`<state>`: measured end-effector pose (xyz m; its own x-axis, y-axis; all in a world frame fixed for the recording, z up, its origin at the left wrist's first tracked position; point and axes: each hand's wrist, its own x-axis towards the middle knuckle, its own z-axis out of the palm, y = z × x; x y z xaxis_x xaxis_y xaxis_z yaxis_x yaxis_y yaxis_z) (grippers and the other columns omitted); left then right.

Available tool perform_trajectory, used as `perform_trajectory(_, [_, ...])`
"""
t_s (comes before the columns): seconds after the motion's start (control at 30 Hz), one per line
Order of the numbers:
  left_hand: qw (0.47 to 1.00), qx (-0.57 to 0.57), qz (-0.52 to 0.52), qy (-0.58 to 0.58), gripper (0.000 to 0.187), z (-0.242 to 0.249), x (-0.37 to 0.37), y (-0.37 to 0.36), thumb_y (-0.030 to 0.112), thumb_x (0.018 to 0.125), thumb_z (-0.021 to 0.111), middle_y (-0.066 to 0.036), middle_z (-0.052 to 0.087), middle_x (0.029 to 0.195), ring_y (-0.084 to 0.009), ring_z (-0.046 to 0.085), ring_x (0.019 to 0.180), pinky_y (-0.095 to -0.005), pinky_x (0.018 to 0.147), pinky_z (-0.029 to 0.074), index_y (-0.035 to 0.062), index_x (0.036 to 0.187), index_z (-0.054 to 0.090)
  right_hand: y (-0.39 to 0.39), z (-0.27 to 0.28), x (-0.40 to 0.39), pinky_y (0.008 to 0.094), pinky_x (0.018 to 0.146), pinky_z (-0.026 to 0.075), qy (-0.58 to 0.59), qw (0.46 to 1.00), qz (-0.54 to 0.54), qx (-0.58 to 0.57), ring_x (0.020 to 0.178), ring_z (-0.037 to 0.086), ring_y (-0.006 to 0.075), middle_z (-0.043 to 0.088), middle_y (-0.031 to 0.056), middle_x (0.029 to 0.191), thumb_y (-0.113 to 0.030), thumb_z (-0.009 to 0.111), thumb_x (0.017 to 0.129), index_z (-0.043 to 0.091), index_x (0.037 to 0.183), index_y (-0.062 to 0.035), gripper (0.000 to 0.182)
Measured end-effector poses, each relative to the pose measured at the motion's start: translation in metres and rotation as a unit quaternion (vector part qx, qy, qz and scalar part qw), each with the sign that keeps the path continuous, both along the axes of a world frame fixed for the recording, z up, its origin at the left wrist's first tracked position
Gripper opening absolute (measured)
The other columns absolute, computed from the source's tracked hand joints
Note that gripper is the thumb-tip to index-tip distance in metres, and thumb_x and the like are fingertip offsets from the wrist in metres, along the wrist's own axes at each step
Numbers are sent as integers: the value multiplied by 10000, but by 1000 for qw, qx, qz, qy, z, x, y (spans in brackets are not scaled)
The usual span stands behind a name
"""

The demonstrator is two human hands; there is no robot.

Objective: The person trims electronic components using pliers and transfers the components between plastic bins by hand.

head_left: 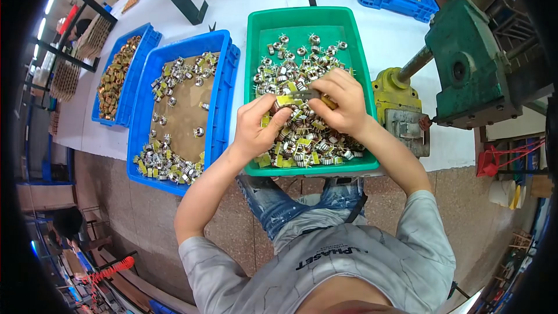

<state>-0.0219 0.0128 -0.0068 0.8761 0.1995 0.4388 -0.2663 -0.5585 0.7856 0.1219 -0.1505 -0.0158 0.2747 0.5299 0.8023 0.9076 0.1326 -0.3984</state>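
Note:
Both of my hands are together above a green tub [253,29] heaped with small wire-wound ring coils [308,139], many with yellow pieces on them. Between the thumb and fingers of my left hand [258,122] is one coil [283,101] with a yellow face. My right hand [343,102] is closed around a pair of pliers [304,94]; their dark jaws point left and reach the coil, and a bit of yellow handle shows under the fingers. Whether the jaws grip the coil's wire is too small to tell.
To the left stands a blue tray [224,93] with more coils, and beyond it a blue bin [152,38] of copper-coloured coils. A green and yellow machine [459,70] stands close on the right. Another blue bin [378,1] is at the back right.

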Motion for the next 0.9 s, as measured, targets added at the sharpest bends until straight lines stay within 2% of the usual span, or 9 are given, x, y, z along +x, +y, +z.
perform_trajectory(0.2, [999,38,-9,-7,164,3,-1,9,131,840,693,-67,570,686,-191,476,563,-306,540,391,15,799,584,1,2,-4,299,600,423,26,1000,-6,-5,662,533,196,603,47,789,-167,734,783,671,932,-40,206])
perform_trajectory(0.33, [994,93,-47,-13,168,8,0,12,115,811,718,-68,573,675,-198,482,556,-303,532,388,17,787,583,1,0,-5,295,580,427,34,998,28,-40,632,544,195,612,48,760,-166,738,783,682,916,-36,194])
perform_trajectory(0.53, [994,81,-62,35,180,12,-3,14,121,784,715,-50,540,649,-206,443,539,-297,545,370,24,750,567,-6,1,-5,278,548,419,90,990,64,-84,595,546,185,637,57,741,-151,738,789,696,902,-21,177])
perform_trajectory(0.7, [989,117,-89,14,168,9,-1,17,121,778,716,-35,543,649,-179,460,539,-286,548,381,12,774,588,-11,10,-2,268,529,411,259,940,130,-178,588,558,169,674,73,758,-136,720,809,706,903,1,166])
perform_trajectory(0.77, [996,57,-75,12,183,7,5,13,112,765,718,-28,551,655,-161,479,553,-277,558,394,19,870,600,-9,4,-1,268,528,410,283,932,135,-184,593,563,165,686,78,776,-134,714,814,707,904,7,167])
perform_trajectory(0.83, [998,-2,-59,9,252,4,9,12,103,752,721,-22,559,661,-143,499,567,-268,568,407,27,967,613,-6,0,0,268,562,419,241,965,55,-87,619,559,167,671,71,776,-128,703,814,706,924,-7,163])
perform_trajectory(0.87, [999,-2,-53,7,252,3,9,14,103,752,721,-22,559,661,-143,499,567,-268,568,407,27,967,613,-4,1,1,268,562,419,238,965,61,-88,619,559,167,671,71,776,-128,703,814,706,924,-7,163])
perform_trajectory(0.9, [995,-78,-58,31,320,1,9,15,101,748,738,-19,567,665,-130,512,580,-260,576,414,38,1026,594,-4,1,2,271,577,422,217,972,43,-80,630,559,170,666,69,785,-129,706,810,705,930,-13,167])
